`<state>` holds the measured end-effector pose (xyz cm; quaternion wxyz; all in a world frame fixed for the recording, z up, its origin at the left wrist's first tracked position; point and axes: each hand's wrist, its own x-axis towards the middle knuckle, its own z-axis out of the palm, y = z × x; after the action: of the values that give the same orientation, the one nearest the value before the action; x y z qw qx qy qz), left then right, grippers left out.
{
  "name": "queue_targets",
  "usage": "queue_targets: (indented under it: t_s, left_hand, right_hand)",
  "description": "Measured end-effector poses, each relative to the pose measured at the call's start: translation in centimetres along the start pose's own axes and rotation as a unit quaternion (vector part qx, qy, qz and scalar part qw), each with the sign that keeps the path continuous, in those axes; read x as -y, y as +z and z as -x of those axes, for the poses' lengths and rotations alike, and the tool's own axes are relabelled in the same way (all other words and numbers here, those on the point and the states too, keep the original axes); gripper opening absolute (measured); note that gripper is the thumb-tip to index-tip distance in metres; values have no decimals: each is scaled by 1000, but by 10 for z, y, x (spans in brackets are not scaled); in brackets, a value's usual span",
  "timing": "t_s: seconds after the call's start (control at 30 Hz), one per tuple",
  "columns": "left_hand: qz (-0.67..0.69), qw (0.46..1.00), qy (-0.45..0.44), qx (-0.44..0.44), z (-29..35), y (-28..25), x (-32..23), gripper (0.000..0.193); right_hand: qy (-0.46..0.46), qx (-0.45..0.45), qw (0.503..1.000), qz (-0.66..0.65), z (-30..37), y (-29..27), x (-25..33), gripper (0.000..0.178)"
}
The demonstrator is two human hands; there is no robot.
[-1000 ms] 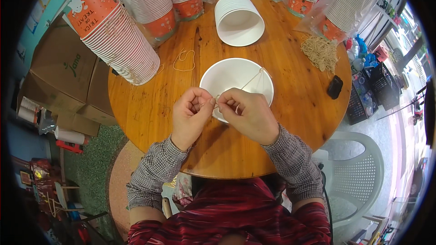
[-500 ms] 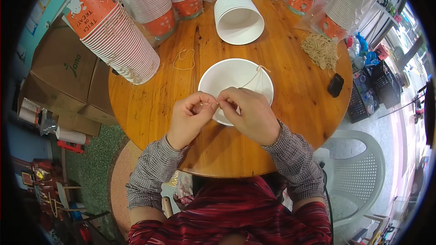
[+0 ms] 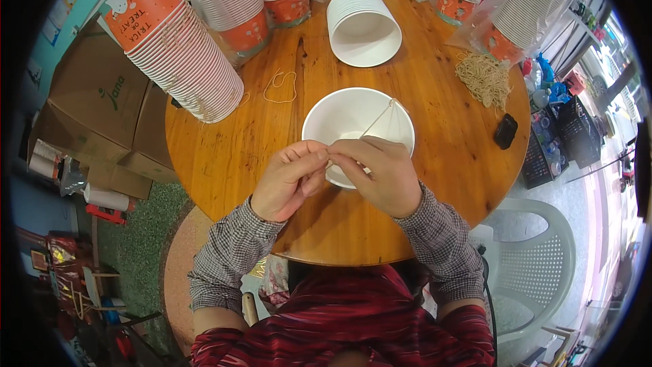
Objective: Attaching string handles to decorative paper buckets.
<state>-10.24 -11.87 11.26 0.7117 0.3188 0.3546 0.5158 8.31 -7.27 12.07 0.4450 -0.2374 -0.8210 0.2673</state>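
Slanting string: the string (image 3: 377, 119) runs from the far right of the rim of the white tub (image 3: 326, 119) toward the person and leftward, passing out of sight under the right hand (image 3: 377, 173).
Nearer hand: the right one, whose knuckles lie closest to the spot where the string meets the rim; the left hand (image 3: 291, 180) is farther off, left of the string's line.
White tub: on the desk (image 3: 224, 163), mouth up, straight ahead of the person, its near edge partly behind both hands.
Left grip: closed to a pinch, thumb and forefinger pressed together, apparently on the string's end; the fingertips hide most of it.
Right grip: also closed, thumb against forefinger, tips meeting those of the left, seemingly grasping the string that goes in beneath.
Between the hands: almost no gap at the fingertips; whether either hand touches the tub, one cannot tell.
Spare strings: a tangled pile (image 3: 482, 79) at the right, a loose loop (image 3: 280, 88) at the left.
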Motion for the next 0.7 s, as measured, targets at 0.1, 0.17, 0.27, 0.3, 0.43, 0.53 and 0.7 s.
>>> queue_targets:
  t_s: [0.1, 0.17, 0.27, 0.3, 0.43, 0.53, 0.7]
  left_hand:
    - [-78, 995, 50, -33, 2, 4, 1, 11]
    - [-129, 987, 81, -49, 4, 6, 1, 11]
    - [-208, 969, 106, -79, 9, 8, 2, 9]
    - [-227, 961, 129, -88, 9, 8, 5, 7]
    - [-356, 884, 289, -91, 5, 5, 15, 2]
    - [-391, 870, 288, -88, 8, 2, 18, 1]
    - [-485, 800, 348, -63, 12, 3, 19, 5]
  right_hand:
    - [21, 0, 1000, -2, 0, -1, -2, 10]
    - [46, 0, 999, -15, 0, 0, -4, 10]
    - [40, -12, 999, -30, 1, 0, -6, 10]
    - [60, -2, 998, -17, 1, -2, -5, 10]
    - [71, -4, 997, 21, 0, 0, -6, 9]
    - [43, -35, 995, 79, -1, 1, -5, 8]
    - [75, -32, 990, 116, 0, 9, -6, 9]
